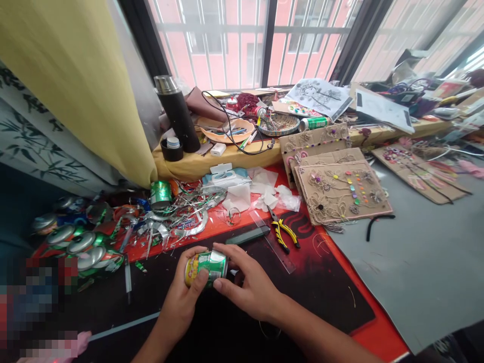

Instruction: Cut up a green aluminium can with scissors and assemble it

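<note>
1. Can (206, 269) up over the black mat (321, 297), nearer you and left of the pliers (283, 237); your left hand (183, 292) is wrapped round it, your right hand's (253, 282) thumb and fingers clamped on its right end.
2. Beneath the mat, red tabletop (372, 327), showing right of the pliers too.
3. Clear ruler (278, 252) just left of the pliers; metal strips (189, 212) and more cans (83, 247) crowd farther left.
4. Cardboard panel (344, 191) right of the pliers, barred window (242, 50) well beyond them.

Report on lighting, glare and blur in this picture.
Head view: pale daylight fills the barred window; head view: a whitish glint on the green-and-yellow can; head view: clutter at upper right looks smeared and stretched, lower-left corner pixelated.
</note>
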Demonstrator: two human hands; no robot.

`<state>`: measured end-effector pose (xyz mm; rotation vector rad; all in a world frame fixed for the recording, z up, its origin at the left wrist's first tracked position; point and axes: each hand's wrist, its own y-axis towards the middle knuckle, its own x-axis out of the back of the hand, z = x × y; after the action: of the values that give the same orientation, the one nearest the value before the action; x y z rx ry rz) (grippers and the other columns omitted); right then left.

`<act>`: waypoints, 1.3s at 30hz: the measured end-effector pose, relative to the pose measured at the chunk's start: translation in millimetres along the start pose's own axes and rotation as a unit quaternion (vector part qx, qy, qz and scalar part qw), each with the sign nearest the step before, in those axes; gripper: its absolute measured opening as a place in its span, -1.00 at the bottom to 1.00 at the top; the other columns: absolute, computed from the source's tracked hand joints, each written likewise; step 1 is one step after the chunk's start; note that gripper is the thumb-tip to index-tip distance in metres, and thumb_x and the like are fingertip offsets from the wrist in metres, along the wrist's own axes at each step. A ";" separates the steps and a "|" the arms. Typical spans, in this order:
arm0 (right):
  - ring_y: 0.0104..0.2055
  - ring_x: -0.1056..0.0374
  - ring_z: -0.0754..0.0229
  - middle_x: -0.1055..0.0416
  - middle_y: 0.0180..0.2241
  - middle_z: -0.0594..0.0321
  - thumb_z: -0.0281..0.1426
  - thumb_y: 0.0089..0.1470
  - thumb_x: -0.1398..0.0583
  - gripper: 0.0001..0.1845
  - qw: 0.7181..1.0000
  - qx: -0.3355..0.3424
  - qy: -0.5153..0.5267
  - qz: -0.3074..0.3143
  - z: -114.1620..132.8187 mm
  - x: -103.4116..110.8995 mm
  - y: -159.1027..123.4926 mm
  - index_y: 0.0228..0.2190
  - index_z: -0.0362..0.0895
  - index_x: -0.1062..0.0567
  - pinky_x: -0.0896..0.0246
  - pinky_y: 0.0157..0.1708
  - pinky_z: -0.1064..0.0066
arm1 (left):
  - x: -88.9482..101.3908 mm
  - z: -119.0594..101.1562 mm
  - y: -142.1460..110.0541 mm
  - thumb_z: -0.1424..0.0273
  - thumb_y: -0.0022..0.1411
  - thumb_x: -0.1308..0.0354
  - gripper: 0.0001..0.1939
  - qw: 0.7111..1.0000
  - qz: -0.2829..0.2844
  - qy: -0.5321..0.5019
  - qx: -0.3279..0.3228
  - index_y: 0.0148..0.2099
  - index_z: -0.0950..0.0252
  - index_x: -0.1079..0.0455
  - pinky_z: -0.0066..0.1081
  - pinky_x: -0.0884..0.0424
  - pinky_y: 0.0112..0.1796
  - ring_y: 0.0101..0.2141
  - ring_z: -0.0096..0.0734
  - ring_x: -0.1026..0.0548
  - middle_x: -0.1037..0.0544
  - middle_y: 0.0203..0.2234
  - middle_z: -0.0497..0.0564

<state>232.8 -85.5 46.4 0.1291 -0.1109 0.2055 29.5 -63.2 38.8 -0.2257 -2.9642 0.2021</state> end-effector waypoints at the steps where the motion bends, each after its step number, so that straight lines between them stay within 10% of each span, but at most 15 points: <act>1: 0.21 -0.45 -0.04 -0.45 0.26 0.04 -0.20 0.27 -0.36 -0.30 1.000 -0.009 0.004 -0.005 -0.1 -0.2 -0.4 0.36 -0.01 -0.40 -0.36 0.22 0.12 | 0.6 1.1 -0.4 -0.09 0.34 -0.27 -0.42 1.000 0.009 0.003 -0.002 0.20 0.16 -0.37 -0.26 -0.52 -0.06 -0.10 -0.10 -0.61 -0.61 -0.04 0.10; 21: 0.12 -0.55 -0.08 -0.53 0.15 0.03 -0.07 0.10 -0.50 -0.17 0.977 -0.096 0.191 -0.017 -1.0 -2.9 0.9 0.29 -0.04 -0.40 -0.48 0.06 0.13 | -7.7 -6.6 -7.1 0.03 0.20 -0.46 -0.36 0.997 -0.034 -0.047 -0.055 0.22 0.12 -0.40 -0.18 -0.53 0.09 0.09 0.02 -0.58 -0.54 0.18 0.14; 31: 0.14 -0.45 -0.02 -0.46 0.20 0.12 -0.34 0.18 -0.45 -0.30 0.999 -0.031 0.038 0.000 7.7 5.0 1.8 0.30 0.08 -0.45 -0.41 0.15 0.14 | -0.2 0.8 -3.5 0.02 0.32 -0.35 -0.28 0.999 0.026 -0.028 -0.037 0.39 0.14 -0.25 -0.12 -0.47 0.19 0.21 0.10 -0.54 -0.49 0.29 0.22; 39: 0.20 -0.42 -0.02 -0.45 0.23 0.12 -0.20 0.27 -0.39 -0.33 0.999 0.010 0.048 0.017 6.6 6.3 1.8 0.34 0.07 -0.42 -0.33 0.20 0.16 | -2.4 -0.9 -4.8 0.07 0.34 -0.34 -0.36 0.998 0.009 -0.014 -0.057 0.34 0.17 -0.29 -0.16 -0.51 0.17 0.19 0.04 -0.57 -0.52 0.26 0.20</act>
<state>238.0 -83.5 53.8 0.1379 -0.0157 0.2465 31.4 -68.2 40.0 -0.2661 -3.0056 0.0398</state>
